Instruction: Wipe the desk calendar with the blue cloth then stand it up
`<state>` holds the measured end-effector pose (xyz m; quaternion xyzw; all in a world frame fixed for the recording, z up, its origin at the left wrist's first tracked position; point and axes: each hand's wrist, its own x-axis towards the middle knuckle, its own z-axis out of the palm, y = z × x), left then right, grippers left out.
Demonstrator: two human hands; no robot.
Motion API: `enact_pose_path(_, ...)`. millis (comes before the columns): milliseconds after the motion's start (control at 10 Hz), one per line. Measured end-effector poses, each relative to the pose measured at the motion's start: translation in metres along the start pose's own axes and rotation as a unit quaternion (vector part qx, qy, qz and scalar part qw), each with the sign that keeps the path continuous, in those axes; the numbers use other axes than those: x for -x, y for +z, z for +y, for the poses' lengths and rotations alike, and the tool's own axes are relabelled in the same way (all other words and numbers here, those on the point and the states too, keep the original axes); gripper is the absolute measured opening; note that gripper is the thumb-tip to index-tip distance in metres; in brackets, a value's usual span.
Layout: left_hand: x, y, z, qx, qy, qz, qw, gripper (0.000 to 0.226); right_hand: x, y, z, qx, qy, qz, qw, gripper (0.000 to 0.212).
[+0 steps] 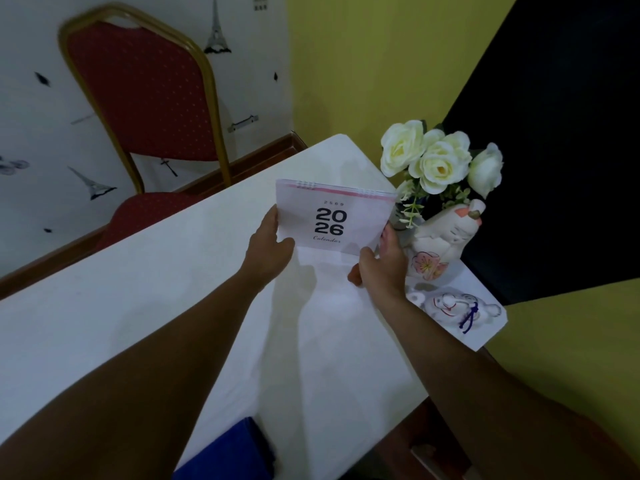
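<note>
The desk calendar (334, 216), white with a pink strip and "2026" printed on its front, stands upright near the far end of the white table (138, 289), its spiral binding on top. My left hand (268, 249) grips its lower left edge. My right hand (381, 261) holds its lower right corner. The blue cloth (228, 452) lies on the table's near edge between my forearms, held by neither hand and partly cut off by the frame.
White artificial roses (440, 161) in a cat-shaped vase (443, 244) stand just right of the calendar. A small white figurine (457, 306) lies at the table's right corner. A red chair (145, 109) stands beyond the table's left side.
</note>
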<state>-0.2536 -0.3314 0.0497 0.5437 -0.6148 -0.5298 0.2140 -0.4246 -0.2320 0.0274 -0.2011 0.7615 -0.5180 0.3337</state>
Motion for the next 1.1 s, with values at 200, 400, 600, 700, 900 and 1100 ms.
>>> enact_pose_path(200,-0.003,0.005,0.005,-0.019,0.001,-0.015,1.000,0.072,-0.002,0.001,0.003,-0.011,0.009,0.024,1.000,0.075)
enact_pose_path(400,-0.015,0.012,0.013,-0.035,0.003,-0.030,0.999,0.075,0.002,0.001,0.007,-0.002,0.011,0.048,0.999,0.076)
enact_pose_path(600,-0.026,0.015,0.017,-0.049,0.003,-0.033,0.998,0.074,0.006,0.000,0.008,0.005,0.000,0.055,0.998,0.076)
enact_pose_path(700,-0.028,0.018,0.019,-0.059,0.018,-0.037,0.997,0.069,0.010,-0.001,0.003,0.029,-0.004,0.062,0.998,0.078)
enact_pose_path(900,-0.024,0.015,0.025,-0.076,0.017,-0.060,0.995,0.069,0.012,-0.001,0.005,0.048,-0.008,0.039,0.998,0.084)
enact_pose_path(1100,-0.005,0.000,0.019,-0.144,-0.027,-0.057,0.988,0.087,0.034,0.003,-0.001,0.031,-0.018,0.051,0.998,0.093)
